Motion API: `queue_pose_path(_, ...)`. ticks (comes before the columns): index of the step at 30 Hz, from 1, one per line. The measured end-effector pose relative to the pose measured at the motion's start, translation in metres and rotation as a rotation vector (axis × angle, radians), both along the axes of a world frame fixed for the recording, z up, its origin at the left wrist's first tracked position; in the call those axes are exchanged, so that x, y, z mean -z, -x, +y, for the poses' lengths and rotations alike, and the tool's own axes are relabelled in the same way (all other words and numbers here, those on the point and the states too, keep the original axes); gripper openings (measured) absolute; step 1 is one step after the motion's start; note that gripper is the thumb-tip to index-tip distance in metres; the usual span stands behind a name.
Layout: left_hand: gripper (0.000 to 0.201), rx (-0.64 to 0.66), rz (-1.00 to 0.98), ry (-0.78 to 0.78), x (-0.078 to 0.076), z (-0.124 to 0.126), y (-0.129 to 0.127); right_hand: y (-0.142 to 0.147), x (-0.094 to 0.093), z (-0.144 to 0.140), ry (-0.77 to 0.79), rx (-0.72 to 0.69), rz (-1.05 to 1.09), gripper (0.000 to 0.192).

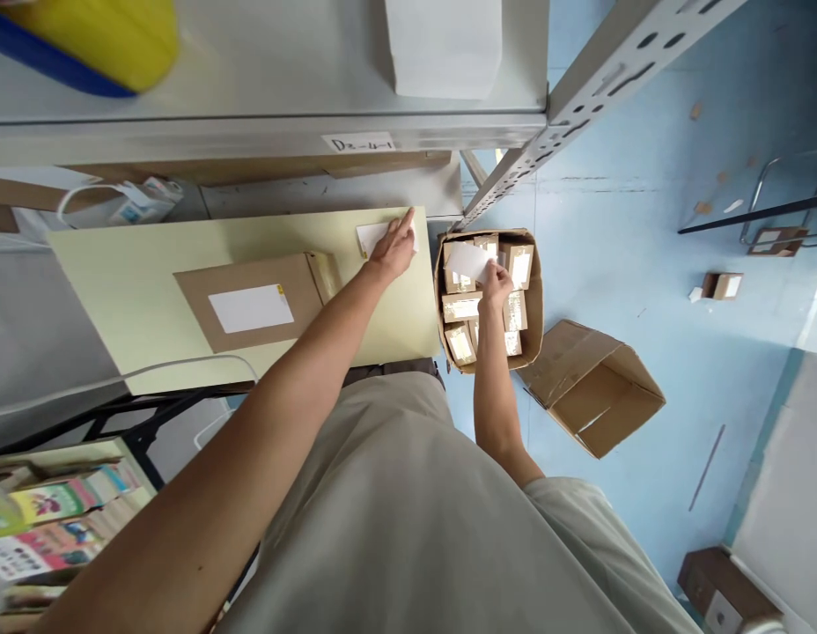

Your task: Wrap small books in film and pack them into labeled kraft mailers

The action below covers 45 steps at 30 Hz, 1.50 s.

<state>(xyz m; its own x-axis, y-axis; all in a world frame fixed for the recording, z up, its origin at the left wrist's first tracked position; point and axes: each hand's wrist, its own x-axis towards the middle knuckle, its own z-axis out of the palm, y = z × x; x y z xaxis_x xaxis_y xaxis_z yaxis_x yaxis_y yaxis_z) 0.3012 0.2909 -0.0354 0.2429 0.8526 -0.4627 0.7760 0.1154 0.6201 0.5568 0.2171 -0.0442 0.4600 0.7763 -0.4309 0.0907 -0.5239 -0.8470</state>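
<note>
Head view: my flat left hand (393,248) partly covers a white label (370,236) on the tabletop (144,264); my right hand (496,283) pinches a loose slip (467,261) above already-labelled small boxes (519,267). Left of both hands, a cardboard box (250,304) is labelled too.

A handwritten code is borne by the white tag (359,142) on the front edge of the shelf (217,142); it is read as "Dz-4-1", although the second character may equally be taken as a 2. Characters are printed on the covers of the books (58,519) but are too blurred to be read. No text can be made out on the carton (304,286) label (250,308) or the slip (467,261).
</note>
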Motion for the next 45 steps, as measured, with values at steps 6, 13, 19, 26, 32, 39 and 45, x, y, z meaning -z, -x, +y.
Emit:
queue_pose_path(6, 0.045, -0.361, -0.306, 0.098, -0.060, -0.047, -0.003, 0.032, -0.057, -0.010, -0.014, -0.064, 0.262, 0.054)
queue_pose_path(13, 0.031, -0.631, -0.614, 0.223, -0.162, -0.170, 0.053, 0.064, -0.122, -0.035, -0.108, -0.278, 0.298, 0.050)
queue_pose_path(19, 0.026, -0.710, -0.751, 0.095, -0.195, -0.211, 0.099, 0.116, -0.166, -0.060, -0.159, -0.334, 0.336, 0.052)
queue_pose_path(26, 0.031, -0.976, -0.787, -0.154, -0.190, -0.221, 0.166, 0.199, -0.204, -0.104, -0.133, -0.382, 0.397, 0.054)
queue_pose_path(32, 0.031, -1.049, -0.756, -0.251, -0.185, -0.215, 0.253, 0.287, -0.231, -0.152, 0.007, -0.716, 0.421, 0.058)
queue_pose_path(39, 0.032, -0.827, -0.909, -0.137, -0.211, -0.258, 0.336, 0.393, -0.247, -0.165, -0.113, -0.663, 0.311, 0.050)
queue_pose_path(45, 0.026, -0.820, -0.979, -0.056, -0.233, -0.285, 0.376, 0.446, -0.262, -0.163, -0.123, -0.644, 0.197, 0.052)
